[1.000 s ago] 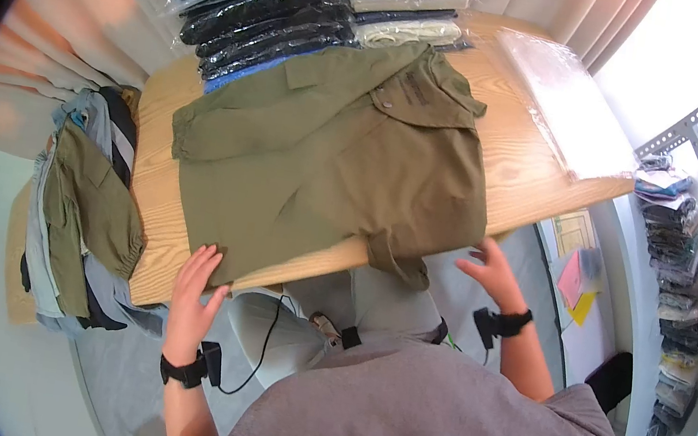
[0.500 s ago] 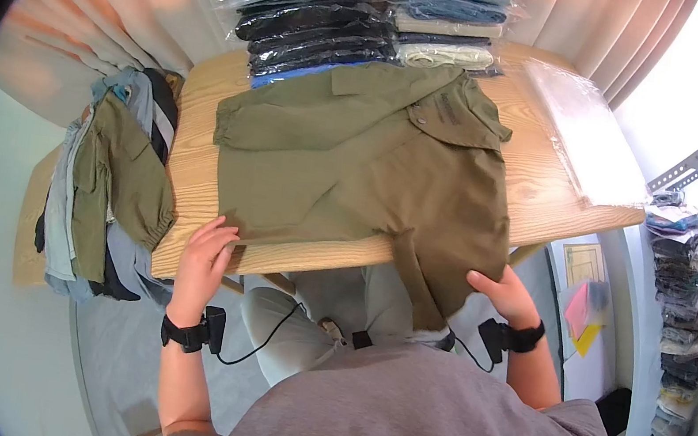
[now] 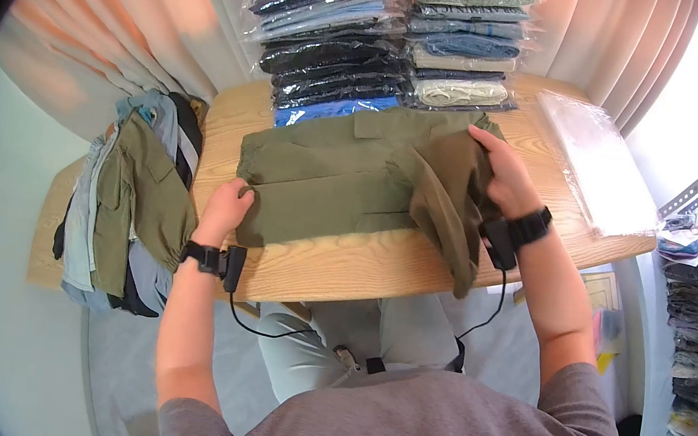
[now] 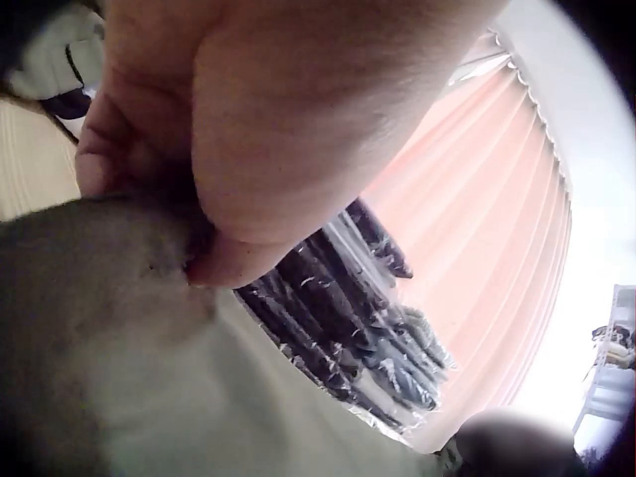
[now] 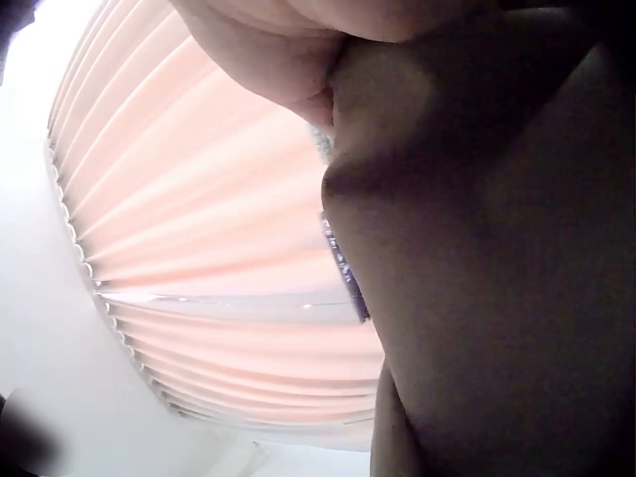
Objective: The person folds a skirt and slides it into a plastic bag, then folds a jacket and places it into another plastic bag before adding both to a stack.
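Observation:
An olive-green garment [image 3: 306,203] with a flap pocket and gathered cuff lies across the wooden table [image 3: 315,271]. At its left edge my left hand [image 3: 228,205] pinches the cloth; in the left wrist view the thumb and fingers meet on the fabric. My right hand [image 3: 511,174] grips the garment's right part and holds it raised, so the browner cloth [image 3: 458,207] bunches and hangs in folds over the front table edge. In the right wrist view dark cloth [image 5: 497,248] drapes down from the hand [image 5: 288,40], whose fingertips are mostly hidden.
Stacks of bagged folded clothes [image 3: 335,60] stand at the table's back. A pile of clear plastic bags [image 3: 597,168] lies at the right. Loose clothes [image 3: 133,197] hang on a support to the left, and a shelf [image 3: 669,352] of packed clothing stands far right.
My right hand has gone from the front edge up toward the back, lifting the garment's right part. My left hand has moved forward along the left edge, its fingers now curled on the cloth.

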### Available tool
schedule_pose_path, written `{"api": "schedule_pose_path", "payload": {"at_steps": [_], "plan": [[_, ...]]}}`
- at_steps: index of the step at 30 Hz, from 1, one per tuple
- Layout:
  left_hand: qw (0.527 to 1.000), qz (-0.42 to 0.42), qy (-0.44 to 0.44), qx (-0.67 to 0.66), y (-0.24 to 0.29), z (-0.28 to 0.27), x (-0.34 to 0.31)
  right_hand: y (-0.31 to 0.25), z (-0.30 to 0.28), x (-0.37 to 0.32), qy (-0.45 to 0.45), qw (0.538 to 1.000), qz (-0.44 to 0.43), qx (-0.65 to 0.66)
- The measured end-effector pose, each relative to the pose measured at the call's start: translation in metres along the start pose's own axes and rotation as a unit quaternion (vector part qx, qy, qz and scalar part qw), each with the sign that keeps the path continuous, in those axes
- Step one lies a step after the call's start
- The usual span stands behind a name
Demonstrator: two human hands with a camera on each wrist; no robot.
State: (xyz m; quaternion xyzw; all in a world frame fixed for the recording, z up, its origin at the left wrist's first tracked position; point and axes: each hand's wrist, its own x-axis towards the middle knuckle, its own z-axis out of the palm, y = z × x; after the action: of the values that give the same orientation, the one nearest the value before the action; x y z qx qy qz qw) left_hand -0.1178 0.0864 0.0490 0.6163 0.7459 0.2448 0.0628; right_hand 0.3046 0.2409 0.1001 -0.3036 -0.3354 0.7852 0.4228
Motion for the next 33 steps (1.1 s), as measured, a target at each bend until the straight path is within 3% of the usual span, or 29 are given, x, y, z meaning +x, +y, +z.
{"api": "schedule_pose_path", "payload": {"at_steps": [4, 6, 8, 12, 14, 16, 18, 19, 20, 22, 24, 26, 28, 30, 33], "plan": [[0.993, -0.057, -0.07, 0.071, -0.006, 0.017, 0.019, 0.013, -0.01, 0.052, 0.034, 0.998, 0.055, 0.006], [0.989, -0.04, -0.093, 0.104, -0.008, 0.021, 0.02, 0.022, -0.012, 0.064, 0.125, 0.986, 0.101, -0.044], [0.988, -0.046, -0.107, 0.101, -0.007, 0.023, 0.022, 0.037, -0.043, 0.09, 0.108, 0.985, 0.109, -0.084], [0.98, -0.092, -0.147, 0.101, 0.008, 0.017, 0.021, 0.024, -0.029, 0.062, 0.103, 0.98, 0.145, -0.095], [0.98, -0.11, -0.138, 0.095, 0.01, 0.015, 0.02, 0.03, -0.034, 0.042, 0.025, 0.979, 0.007, -0.204], [0.983, -0.081, -0.132, 0.103, 0.0, 0.02, 0.019, 0.044, -0.026, 0.002, 0.097, 0.935, -0.121, -0.32], [0.979, -0.106, -0.088, 0.149, 0.005, 0.02, 0.014, 0.072, -0.039, -0.029, 0.125, 0.9, -0.151, -0.389], [0.941, -0.14, -0.038, 0.307, 0.043, 0.009, 0.005, 0.083, -0.041, -0.045, 0.116, 0.902, -0.161, -0.383], [0.941, -0.133, -0.04, 0.307, 0.066, 0.002, 0.001, 0.091, -0.041, -0.06, 0.108, 0.904, -0.171, -0.376], [0.971, 0.071, 0.098, 0.205, 0.097, -0.001, -0.011, 0.093, -0.032, -0.077, 0.138, 0.887, -0.182, -0.401], [0.992, 0.121, 0.001, -0.022, 0.129, 0.015, -0.017, 0.092, -0.026, -0.08, 0.11, 0.93, -0.166, -0.309], [0.971, 0.047, -0.152, -0.176, 0.184, 0.022, -0.037, 0.101, -0.025, -0.069, 0.073, 0.943, -0.208, -0.248], [0.93, 0.027, -0.21, -0.302, 0.2, 0.047, -0.041, 0.099, -0.007, -0.067, 0.038, 0.924, -0.239, -0.297], [0.917, 0.05, -0.199, -0.342, 0.209, 0.066, -0.037, 0.097, 0.014, -0.071, 0.033, 0.914, -0.26, -0.309], [0.901, 0.077, -0.173, -0.391, 0.214, 0.09, -0.022, 0.092, 0.024, -0.072, -0.105, 0.939, -0.207, -0.253]]}}
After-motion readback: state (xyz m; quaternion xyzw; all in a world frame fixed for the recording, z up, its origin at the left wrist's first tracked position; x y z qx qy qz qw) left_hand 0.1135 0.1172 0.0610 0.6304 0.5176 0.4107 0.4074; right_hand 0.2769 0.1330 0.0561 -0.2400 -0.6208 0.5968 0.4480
